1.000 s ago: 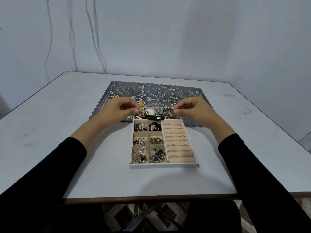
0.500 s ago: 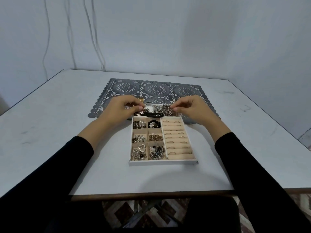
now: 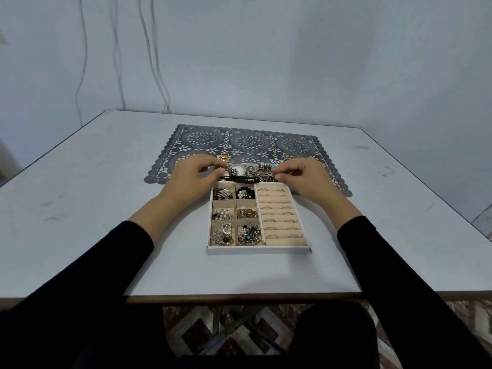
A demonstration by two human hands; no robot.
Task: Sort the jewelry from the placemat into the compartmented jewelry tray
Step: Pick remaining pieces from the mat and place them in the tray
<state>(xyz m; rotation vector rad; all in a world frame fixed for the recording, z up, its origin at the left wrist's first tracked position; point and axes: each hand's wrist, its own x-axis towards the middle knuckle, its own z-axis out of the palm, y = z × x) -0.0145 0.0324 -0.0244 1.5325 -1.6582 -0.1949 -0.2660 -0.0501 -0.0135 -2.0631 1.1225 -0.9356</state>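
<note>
- Just above the middle of the frame, both grips work at the heap of jewelry point(image 3: 247, 173) lying along the far edge of the jewelry tray point(image 3: 258, 250). I cannot tell whether it sits in a long far compartment or on the placemat point(image 3: 250, 141) just past the rim.
- The left grip point(image 3: 194, 179) has its fingers curled and pinches a small piece at the heap's left end. The right grip point(image 3: 306, 179) pinches likewise at the right end. Both pieces are too small for me to name.
- To my eye the step is teasing one item out of the tangle. The sort looks well along: the six small cells on the tray's left hold pieces, and the ring rolls on its right carry rings.
- The next move calls for lifting one piece free without dragging its neighbours, then carrying it down the frame to a matching cell.
- The heap's long axis runs left to right. A black strap point(image 3: 243, 179) lies the same way along its near side, and a watch point(image 3: 241, 170) shows its dial upward.
- The tray's long axis runs from bottom to top of the frame, on the counter point(image 3: 80, 209).
</note>
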